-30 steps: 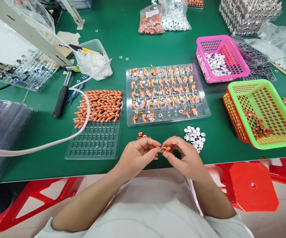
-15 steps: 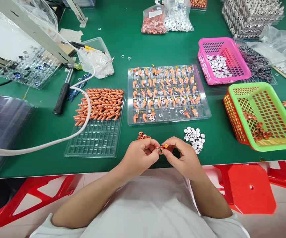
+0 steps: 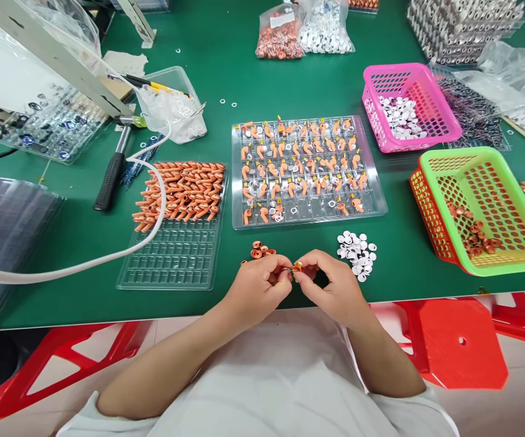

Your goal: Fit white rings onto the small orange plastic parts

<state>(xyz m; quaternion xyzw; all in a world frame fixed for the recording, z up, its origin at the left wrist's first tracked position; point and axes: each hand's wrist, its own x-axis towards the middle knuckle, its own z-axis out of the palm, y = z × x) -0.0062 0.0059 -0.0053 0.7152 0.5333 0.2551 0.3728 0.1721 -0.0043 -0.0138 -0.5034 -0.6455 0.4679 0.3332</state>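
At the table's front edge my two hands meet, fingertips almost touching. My right hand (image 3: 332, 282) pinches a small orange earphone-like shell (image 3: 297, 267) with a yellow tab on it. My left hand (image 3: 262, 285) is closed in a pinch against the shell's left side; what sits between its fingertips is too small to make out. Just beyond the left hand lie several copper-coloured round caps (image 3: 257, 250), partly hidden by it. A heap of white discs (image 3: 357, 254) is right of my right hand. Behind both hands stands a clear tray (image 3: 310, 220) of orange curved pieces with yellow tabs.
Left is a clear tray (image 3: 166, 267) partly filled with orange stems, crossed by a white cable (image 3: 84, 267). A hammer (image 3: 111, 179) lies beyond. On the right are a pink basket (image 3: 380, 136) with white discs and a green basket (image 3: 517, 255) with copper caps. Red stools (image 3: 467, 343) stand below.
The hands stay at the same spot. The orange shell has turned slightly between the fingertips, and its yellow tab sits a little further left. The whole view has shifted slightly.
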